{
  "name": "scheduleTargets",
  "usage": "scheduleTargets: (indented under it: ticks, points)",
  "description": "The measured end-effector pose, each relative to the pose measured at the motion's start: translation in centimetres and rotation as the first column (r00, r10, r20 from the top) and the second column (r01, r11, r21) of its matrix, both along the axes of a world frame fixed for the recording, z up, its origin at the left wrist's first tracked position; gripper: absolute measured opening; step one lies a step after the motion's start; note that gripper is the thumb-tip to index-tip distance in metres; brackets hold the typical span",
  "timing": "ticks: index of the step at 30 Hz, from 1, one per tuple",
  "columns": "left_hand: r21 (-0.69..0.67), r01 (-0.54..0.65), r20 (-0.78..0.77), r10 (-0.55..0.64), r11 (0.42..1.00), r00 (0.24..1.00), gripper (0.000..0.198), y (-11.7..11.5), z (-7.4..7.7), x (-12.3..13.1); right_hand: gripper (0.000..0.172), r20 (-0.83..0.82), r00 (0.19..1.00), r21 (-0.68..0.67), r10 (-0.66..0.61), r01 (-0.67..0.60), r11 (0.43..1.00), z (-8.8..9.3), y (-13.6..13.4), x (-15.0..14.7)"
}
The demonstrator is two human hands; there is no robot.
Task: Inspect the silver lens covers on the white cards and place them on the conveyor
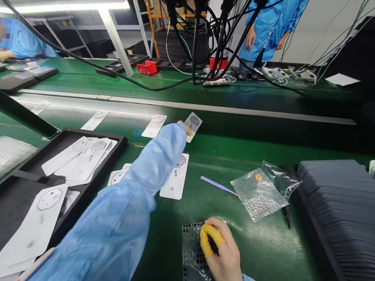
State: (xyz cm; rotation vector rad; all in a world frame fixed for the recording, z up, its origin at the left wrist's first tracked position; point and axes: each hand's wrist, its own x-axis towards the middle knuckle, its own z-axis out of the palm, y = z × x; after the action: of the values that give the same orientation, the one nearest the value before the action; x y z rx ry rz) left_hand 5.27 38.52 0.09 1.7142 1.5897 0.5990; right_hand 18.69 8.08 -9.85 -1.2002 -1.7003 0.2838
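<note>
My left hand (186, 129), mostly hidden by its blue sleeve, reaches far forward and grips the lower left edge of a white card (195, 122) with a round grey print. A yellow cover shows on one finger. Closer to me, my right hand (225, 260) pinches thumb and forefinger together, both in yellow finger cots, over a clear sheet (188, 260) with rows of small black dots. Whatever is between those fingertips is too small to make out. Another white card (174, 185) lies flat beneath my left forearm, and one more card (154, 126) lies left of my left hand.
A black tray (123, 143) of loose white cards stands left. Purple tweezers (218, 184) and a bubble-wrap bag (258, 196) lie on the green surface (219, 158). Right is a black tray packed with dark sheets (333, 210). Cables (196, 45) hang ahead; two people are beyond.
</note>
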Motion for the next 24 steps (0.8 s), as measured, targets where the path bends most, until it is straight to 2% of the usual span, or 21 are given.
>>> scheduleTargets:
  ticks: [2, 4, 8, 9, 10, 12, 14, 16, 21, 24]
  points:
    - [-0.165, 0.006, 0.081, 0.008, 0.986, 0.997, 0.031, -1.9, 0.7, -1.5, 0.021, -0.015, 1.000, 0.035, -0.022, 0.023, 0.999, 0.3, 0.0, 0.3]
    - [-0.288, 0.071, 0.193, -0.014, 0.955, 0.981, 0.030, -6.0, 0.4, -2.9, 0.024, -0.029, 0.998, 0.056, -0.053, 0.055, 0.997, 0.8, 0.1, 0.6]
    - [-0.455, 0.205, 0.414, 0.002, 0.867, 0.910, 0.043, -19.1, -2.1, -5.2, 0.026, -0.068, 0.986, 0.072, -0.151, 0.156, 0.985, 2.7, -0.2, 0.7]
    - [-0.477, 0.252, 0.577, 0.084, 0.842, 0.813, 0.052, -22.4, -2.7, -5.5, 0.027, -0.083, 0.978, 0.090, -0.190, 0.198, 0.976, 3.2, -0.4, 0.6]
    - [-0.489, 0.268, 0.669, 0.159, 0.830, 0.726, 0.059, -25.3, -3.2, -5.5, 0.029, -0.089, 0.970, 0.111, -0.227, 0.236, 0.965, 3.8, -0.6, 0.3]
    - [-0.513, 0.280, 0.737, 0.250, 0.811, 0.628, 0.059, -29.8, -3.8, -5.2, 0.032, -0.067, 0.958, 0.144, -0.279, 0.286, 0.947, 4.7, -1.0, -0.4]
    - [-0.508, 0.249, 0.744, 0.274, 0.825, 0.610, 0.052, -32.6, -4.2, -4.7, 0.034, -0.012, 0.958, 0.148, -0.287, 0.286, 0.947, 5.4, -1.5, -1.2]
    - [-0.479, 0.199, 0.742, 0.273, 0.855, 0.612, 0.050, -34.2, -4.6, -4.2, 0.033, 0.032, 0.968, 0.136, -0.249, 0.243, 0.960, 5.6, -2.1, -2.0]
    - [-0.411, 0.081, 0.666, 0.238, 0.908, 0.706, 0.051, -36.5, -5.6, -4.5, 0.037, 0.060, 0.990, 0.106, -0.128, 0.121, 0.987, 4.9, -3.7, -2.8]
    - [-0.378, 0.095, 0.639, 0.185, 0.921, 0.747, 0.052, -37.4, -5.9, -5.0, 0.042, 0.048, 0.992, 0.070, -0.118, 0.114, 0.991, 4.5, -4.5, -2.7]
